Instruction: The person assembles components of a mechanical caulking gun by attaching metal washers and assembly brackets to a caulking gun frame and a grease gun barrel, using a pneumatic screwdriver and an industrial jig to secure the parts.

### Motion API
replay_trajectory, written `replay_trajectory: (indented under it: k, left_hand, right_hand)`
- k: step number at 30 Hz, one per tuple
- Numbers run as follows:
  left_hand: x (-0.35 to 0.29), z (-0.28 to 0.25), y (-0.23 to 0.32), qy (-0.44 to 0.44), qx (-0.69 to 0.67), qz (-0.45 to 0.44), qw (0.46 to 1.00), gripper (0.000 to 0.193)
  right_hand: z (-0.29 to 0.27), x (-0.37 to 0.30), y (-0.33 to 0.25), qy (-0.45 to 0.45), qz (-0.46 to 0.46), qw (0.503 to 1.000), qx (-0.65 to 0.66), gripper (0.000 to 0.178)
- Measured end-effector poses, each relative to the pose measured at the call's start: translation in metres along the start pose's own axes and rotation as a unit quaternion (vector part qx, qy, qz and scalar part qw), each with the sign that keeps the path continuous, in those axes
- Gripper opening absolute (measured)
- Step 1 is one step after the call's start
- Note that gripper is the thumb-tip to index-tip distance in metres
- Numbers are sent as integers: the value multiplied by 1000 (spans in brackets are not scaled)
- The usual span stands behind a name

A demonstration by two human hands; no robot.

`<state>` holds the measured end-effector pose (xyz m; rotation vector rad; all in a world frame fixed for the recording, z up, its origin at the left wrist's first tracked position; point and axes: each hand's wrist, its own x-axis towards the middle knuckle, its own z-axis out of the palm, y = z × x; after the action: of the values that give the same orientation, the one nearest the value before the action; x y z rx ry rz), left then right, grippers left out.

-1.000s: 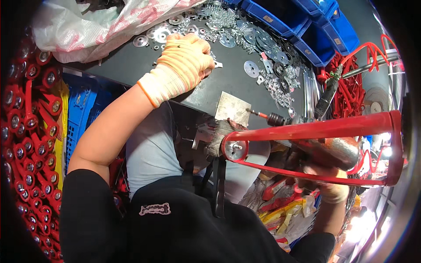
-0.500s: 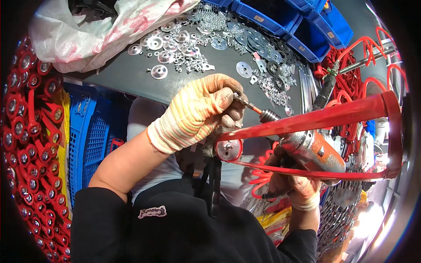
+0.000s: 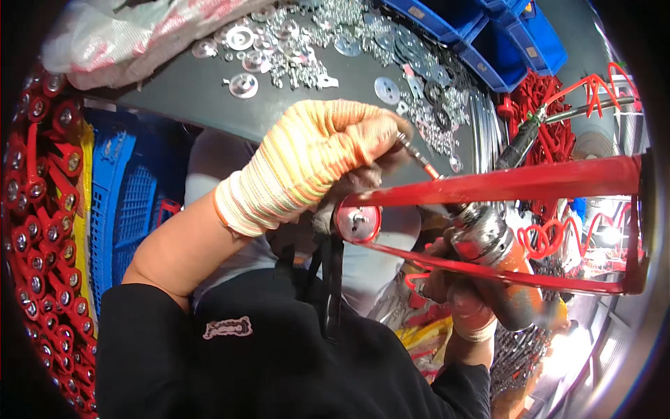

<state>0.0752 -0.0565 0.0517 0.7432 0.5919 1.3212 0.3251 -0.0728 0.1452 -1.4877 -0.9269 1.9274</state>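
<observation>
My left hand (image 3: 314, 157), in a striped knit glove, is closed in a pinch at the tip of a slim metal driver bit (image 3: 419, 157). Its fingertips are slightly blurred, and anything small between them is hidden. The bit sits in a power drill (image 3: 481, 234) with a grey and orange body. My right hand (image 3: 464, 300), gloved too, is wrapped round the drill's handle, partly hidden behind a long red metal frame (image 3: 516, 187). That frame's round end, with a silver disc (image 3: 357, 222), lies just below my left hand.
Washers, discs and nuts (image 3: 293, 59) are scattered over the dark table (image 3: 181, 91). Blue bins (image 3: 488, 56) stand at the back right, a white sack (image 3: 139, 42) at the back left. Many red handled parts (image 3: 42, 244) are piled left, beside a blue crate (image 3: 132, 195). Red coiled hose (image 3: 551, 234) hangs right.
The drill's rear has swung down, and the drill now points more steeply up to the left. My left hand has shifted slightly with the bit's tip. The red frame has tilted a little.
</observation>
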Motion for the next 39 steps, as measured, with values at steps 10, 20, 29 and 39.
replay_trajectory:
  k: [10,20,29,39]
  left_hand:
    - [-23,-5,-75,74,555,361,746,75]
    - [-14,-2,-73,29,485,384,785,69]
    - [-27,-3,-57,8,497,295,816,59]
    - [-43,-3,-19,-160,-277,239,917,63]
  right_hand:
    - [-29,-6,-11,-98,-115,975,-161,58]
    - [140,85,25,-15,-48,960,-277,62]
    - [-44,-14,-89,-3,-151,830,-537,61]
    - [-192,77,-25,235,-430,565,-664,44]
